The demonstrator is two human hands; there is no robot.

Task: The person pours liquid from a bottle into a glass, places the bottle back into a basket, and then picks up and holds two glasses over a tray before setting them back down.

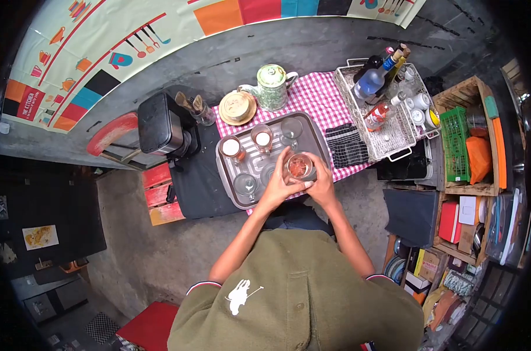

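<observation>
Both my left hand (281,184) and my right hand (320,186) are wrapped round a clear glass (299,166) with something red inside, held over the right front part of a brown tray (226,186). At the tray's back left are two glasses with white tops, one (231,147) left of the other (262,139). Clear glass mugs stand at the back right (290,129) and front left (245,184). Another glass (268,173) is partly hidden by my left hand.
Behind the tray stand a green patterned teapot (272,90) and a round lidded pot (237,107). A black coffee machine (160,124) is at left. On the right are a dark striped cloth (345,146) and a white wire basket (388,148) with bottles and cups.
</observation>
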